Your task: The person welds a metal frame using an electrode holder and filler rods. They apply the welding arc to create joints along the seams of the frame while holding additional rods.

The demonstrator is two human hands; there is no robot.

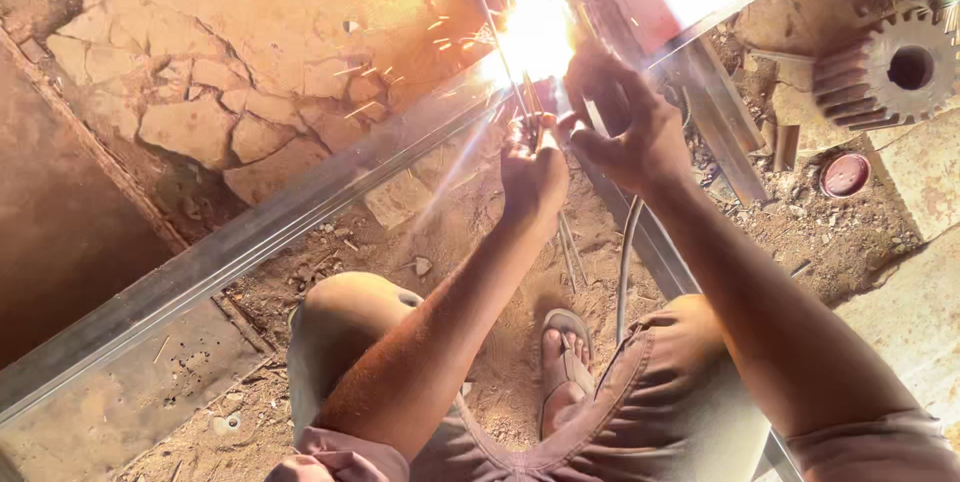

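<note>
Knees [350, 317], hands [580, 142], steel bar [250, 242], gear [885, 72].

Both hands [585, 147] at sparking weld [535, 32]

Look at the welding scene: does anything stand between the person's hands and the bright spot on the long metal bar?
Nothing visible does. The left hand holds a thin welding rod running straight up to the glare on the metal bar; the right hand is beside it.
</note>
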